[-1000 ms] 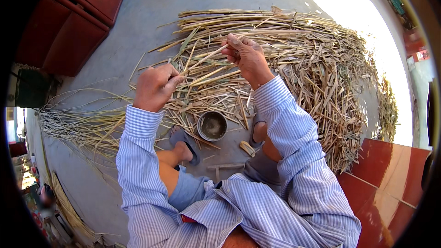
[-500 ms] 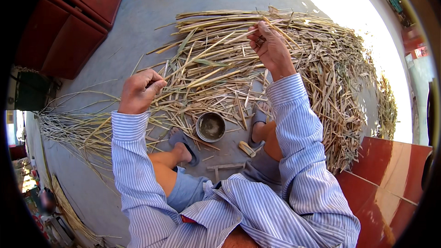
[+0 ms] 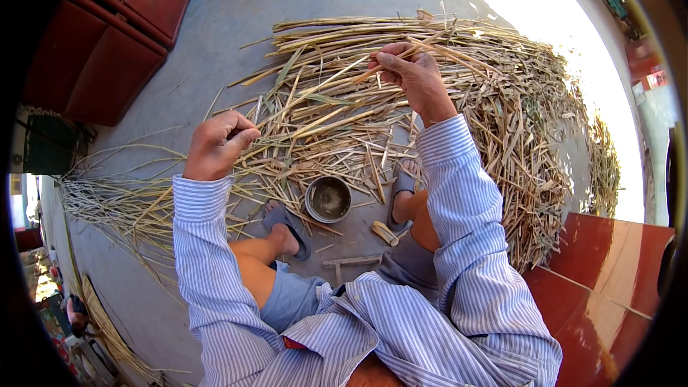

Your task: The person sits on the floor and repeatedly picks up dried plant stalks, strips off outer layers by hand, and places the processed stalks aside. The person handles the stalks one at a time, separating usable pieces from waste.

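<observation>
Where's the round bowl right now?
In the head view, the bowl sits on the floor slightly left of centre, between the two sandals, beside scattered stalks.

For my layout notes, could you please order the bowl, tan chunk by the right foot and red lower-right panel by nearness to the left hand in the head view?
From the left hand:
1. Bowl, to its right.
2. Tan chunk, farther right.
3. Red panel, lower right edge.
</observation>
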A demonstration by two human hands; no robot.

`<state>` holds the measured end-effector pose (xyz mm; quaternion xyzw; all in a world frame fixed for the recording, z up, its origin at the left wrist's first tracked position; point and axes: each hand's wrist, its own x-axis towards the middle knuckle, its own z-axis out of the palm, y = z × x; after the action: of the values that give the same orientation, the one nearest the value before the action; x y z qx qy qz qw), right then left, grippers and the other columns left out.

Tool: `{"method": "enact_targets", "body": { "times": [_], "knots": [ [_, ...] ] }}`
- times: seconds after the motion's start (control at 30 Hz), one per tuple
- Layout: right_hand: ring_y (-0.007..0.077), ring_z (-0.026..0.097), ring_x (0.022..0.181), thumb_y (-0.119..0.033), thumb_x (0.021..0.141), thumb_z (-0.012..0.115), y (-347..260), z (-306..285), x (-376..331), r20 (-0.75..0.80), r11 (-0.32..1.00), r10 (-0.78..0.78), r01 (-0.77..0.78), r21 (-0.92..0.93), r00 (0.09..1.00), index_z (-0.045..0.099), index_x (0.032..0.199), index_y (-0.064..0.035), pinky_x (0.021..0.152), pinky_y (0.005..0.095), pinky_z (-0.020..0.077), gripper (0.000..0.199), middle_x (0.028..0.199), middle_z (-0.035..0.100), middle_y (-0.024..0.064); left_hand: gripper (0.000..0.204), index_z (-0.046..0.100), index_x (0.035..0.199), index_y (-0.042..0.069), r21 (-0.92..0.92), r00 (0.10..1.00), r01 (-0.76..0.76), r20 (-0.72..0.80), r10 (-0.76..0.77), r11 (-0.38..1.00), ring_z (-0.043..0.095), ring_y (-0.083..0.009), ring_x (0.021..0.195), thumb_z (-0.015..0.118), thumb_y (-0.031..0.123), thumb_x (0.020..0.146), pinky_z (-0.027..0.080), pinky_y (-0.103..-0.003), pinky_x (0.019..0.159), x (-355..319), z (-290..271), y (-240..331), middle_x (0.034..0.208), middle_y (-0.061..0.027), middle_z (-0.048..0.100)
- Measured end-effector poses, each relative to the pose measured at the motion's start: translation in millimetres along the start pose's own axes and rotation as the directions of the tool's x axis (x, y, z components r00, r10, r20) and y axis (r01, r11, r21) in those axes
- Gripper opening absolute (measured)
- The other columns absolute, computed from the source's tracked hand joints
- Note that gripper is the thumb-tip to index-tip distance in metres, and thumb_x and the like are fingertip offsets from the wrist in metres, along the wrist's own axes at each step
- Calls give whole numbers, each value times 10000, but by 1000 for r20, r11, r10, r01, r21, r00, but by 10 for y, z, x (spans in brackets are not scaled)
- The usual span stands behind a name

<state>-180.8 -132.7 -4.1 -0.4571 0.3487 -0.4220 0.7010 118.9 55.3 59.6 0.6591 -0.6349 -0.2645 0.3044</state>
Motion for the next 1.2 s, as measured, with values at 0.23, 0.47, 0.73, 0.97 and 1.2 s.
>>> {"method": "enact_targets", "body": {
  "times": [0.23,0.47,0.73,0.97,1.2],
  "knots": [
    [153,693,769,-61,861,713,117,81,48,-80,974,-185,172,-147,979,629,987,-28,659,209,543,156,852,704,88,111,660,838,-29,32,999,-31,34,30,999,554,-131,619,715,66,817,432,-288,567,10,61,91,700,-95,620],
    [243,706,734,-213,834,712,203,29,29,-151,619,-433,172,-766,889,690,962,-27,673,355,546,227,816,714,128,130,668,862,-25,118,998,-64,6,63,991,577,-181,603,709,92,821,444,-311,574,8,93,33,699,-121,623],
    [367,677,765,-325,876,617,175,-717,132,-285,68,-524,-294,-953,803,689,860,-71,677,476,500,265,791,685,186,148,680,864,3,114,996,16,80,-25,993,602,-244,623,700,139,809,453,-356,583,-48,23,-2,708,-138,632],
    [412,648,816,-262,832,592,750,-1529,-5,-90,-194,-469,-202,-960,879,598,894,-130,667,535,475,146,885,682,166,186,620,789,55,324,960,-275,146,239,905,610,-327,684,657,233,825,451,-433,585,-120,266,-46,728,-126,615],
    [157,659,705,-47,856,661,511,-2881,-179,-591,976,117,-203,-80,798,649,944,-9,534,226,543,97,865,684,96,238,520,757,56,345,892,-448,109,440,825,601,-346,670,612,248,862,468,-473,608,-40,510,54,689,-135,559]
  ]
}}
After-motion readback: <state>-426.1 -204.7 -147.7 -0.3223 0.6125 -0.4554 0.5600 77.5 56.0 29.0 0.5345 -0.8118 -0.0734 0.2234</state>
